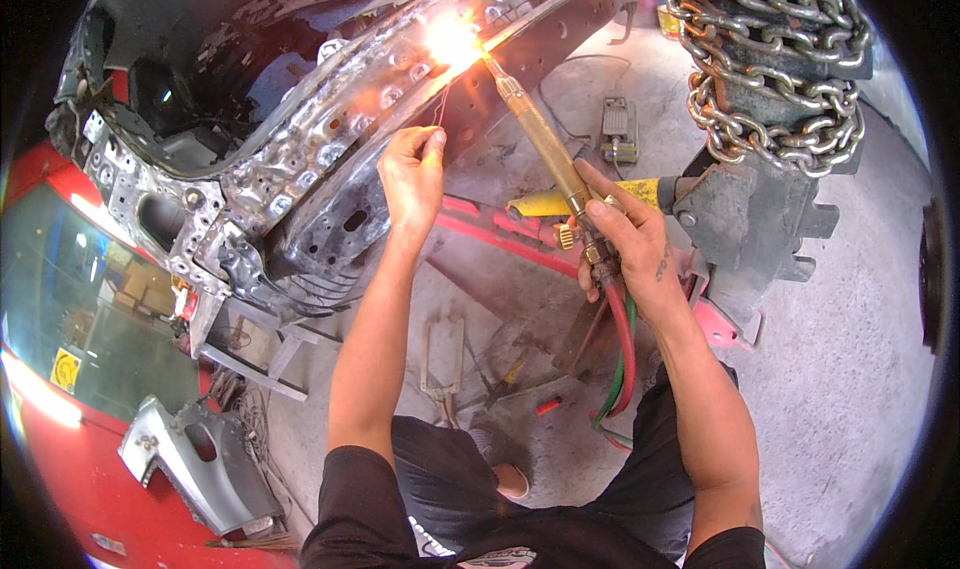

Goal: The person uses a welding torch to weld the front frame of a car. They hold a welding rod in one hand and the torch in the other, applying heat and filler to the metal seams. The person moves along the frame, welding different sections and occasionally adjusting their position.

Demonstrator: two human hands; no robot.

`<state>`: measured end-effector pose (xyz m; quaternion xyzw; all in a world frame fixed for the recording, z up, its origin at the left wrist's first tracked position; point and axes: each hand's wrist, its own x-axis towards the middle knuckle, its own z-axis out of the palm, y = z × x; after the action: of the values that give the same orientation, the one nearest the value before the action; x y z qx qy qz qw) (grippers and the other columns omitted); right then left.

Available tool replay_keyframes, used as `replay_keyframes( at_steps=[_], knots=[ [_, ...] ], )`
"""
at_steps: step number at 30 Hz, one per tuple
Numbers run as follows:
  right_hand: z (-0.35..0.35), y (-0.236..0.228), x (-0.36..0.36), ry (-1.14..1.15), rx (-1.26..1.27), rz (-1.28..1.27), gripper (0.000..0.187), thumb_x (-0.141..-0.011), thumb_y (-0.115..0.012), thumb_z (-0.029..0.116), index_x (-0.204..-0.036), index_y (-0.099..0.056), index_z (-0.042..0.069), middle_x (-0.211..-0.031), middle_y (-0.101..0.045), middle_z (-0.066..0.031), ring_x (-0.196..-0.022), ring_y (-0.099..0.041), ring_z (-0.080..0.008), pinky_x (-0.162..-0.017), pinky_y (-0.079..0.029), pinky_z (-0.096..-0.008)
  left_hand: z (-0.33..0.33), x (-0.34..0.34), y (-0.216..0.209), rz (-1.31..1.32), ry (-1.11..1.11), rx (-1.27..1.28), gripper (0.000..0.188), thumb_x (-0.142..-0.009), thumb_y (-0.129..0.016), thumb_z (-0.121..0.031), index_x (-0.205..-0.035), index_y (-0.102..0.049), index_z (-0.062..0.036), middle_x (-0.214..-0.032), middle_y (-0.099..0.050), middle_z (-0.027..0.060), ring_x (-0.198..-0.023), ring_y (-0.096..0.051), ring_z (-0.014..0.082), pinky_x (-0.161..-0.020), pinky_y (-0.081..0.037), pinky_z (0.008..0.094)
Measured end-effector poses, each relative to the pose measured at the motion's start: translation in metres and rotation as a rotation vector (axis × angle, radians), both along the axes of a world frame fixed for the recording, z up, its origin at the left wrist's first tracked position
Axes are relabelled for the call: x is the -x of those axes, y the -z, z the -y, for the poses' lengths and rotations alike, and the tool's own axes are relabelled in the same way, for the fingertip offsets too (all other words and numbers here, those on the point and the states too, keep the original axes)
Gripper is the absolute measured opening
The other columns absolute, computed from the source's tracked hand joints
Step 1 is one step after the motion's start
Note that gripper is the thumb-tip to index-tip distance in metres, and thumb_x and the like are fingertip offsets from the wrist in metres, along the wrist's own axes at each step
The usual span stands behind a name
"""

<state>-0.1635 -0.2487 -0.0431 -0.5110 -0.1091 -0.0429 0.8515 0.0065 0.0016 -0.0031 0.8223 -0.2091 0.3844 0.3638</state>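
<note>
Right grip (632, 234) is wrapped around the brass torch (545, 144) near its valve end, while the left grip (412, 177) pinches a thin rod (441, 107) between thumb and fingers. From the right grip, the torch's long axis runs toward eleven o'clock, its nozzle ending just beside the bright flame (455, 41); the red hose (627, 354) trails off toward six. From the left grip, the rod points close to twelve o'clock, so rod and torch converge at the glare from below and from about five o'clock. That glare sits over the bare metal frame (312, 151), whose length lies from two to eight o'clock. The left grip is the nearer to the flame; whether the rod's tip touches metal is lost in the brightness.
</note>
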Motion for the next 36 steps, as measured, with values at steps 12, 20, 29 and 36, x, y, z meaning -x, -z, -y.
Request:
replay_keyframes(
  at_steps=[12,20,29,36],
  knots=[
    [-0.002,0.002,-0.001,0.001,0.005,-0.011,0.065,-0.101,-0.06,0.032,-0.154,-0.043,0.0,-0.094,-0.066,-0.0083,-0.051,-0.063,-0.0158,-0.043,-0.05,-0.0286,-0.012,-0.018,0.008,-0.153,0.057,0.148,0.016,-0.094,-0.074,-0.013,-0.101,-0.077,0.0015,-0.092,-0.076,0.0137,-0.083,-0.07,0.019,-0.078,-0.053,0.0329],
    [-0.002,0.002,-0.001,-0.013,0.005,-0.015,0.07,-0.101,-0.062,0.034,-0.156,-0.039,-0.003,-0.106,-0.07,-0.0117,-0.053,-0.062,-0.0151,-0.043,-0.049,-0.0287,-0.011,-0.016,0.006,-0.19,0.064,0.166,0.018,-0.095,-0.074,-0.014,-0.103,-0.077,0.0019,-0.091,-0.076,0.0115,-0.082,-0.067,0.0149,-0.076,-0.053,0.0312],
    [-0.002,0.001,0.0,-0.013,-0.012,-0.003,0.071,-0.101,-0.061,0.034,-0.155,-0.039,-0.005,-0.107,-0.069,-0.0121,-0.054,-0.062,-0.0152,-0.043,-0.049,-0.0284,-0.009,-0.014,0.004,-0.233,0.069,0.187,0.018,-0.096,-0.074,-0.015,-0.102,-0.078,0.0011,-0.082,-0.073,0.006,-0.069,-0.06,0.0104,-0.063,-0.049,0.029],
    [0.0,0.0,0.001,-0.016,-0.013,-0.002,0.07,-0.101,-0.061,0.034,-0.155,-0.039,-0.005,-0.103,-0.068,-0.0108,-0.053,-0.062,-0.0151,-0.044,-0.049,-0.0283,-0.002,-0.008,0.0,-0.268,0.099,0.236,0.02,-0.097,-0.074,-0.019,-0.103,-0.078,-0.0005,-0.075,-0.068,0.0024,-0.059,-0.054,0.0068,-0.051,-0.044,0.0255]
  ],
)
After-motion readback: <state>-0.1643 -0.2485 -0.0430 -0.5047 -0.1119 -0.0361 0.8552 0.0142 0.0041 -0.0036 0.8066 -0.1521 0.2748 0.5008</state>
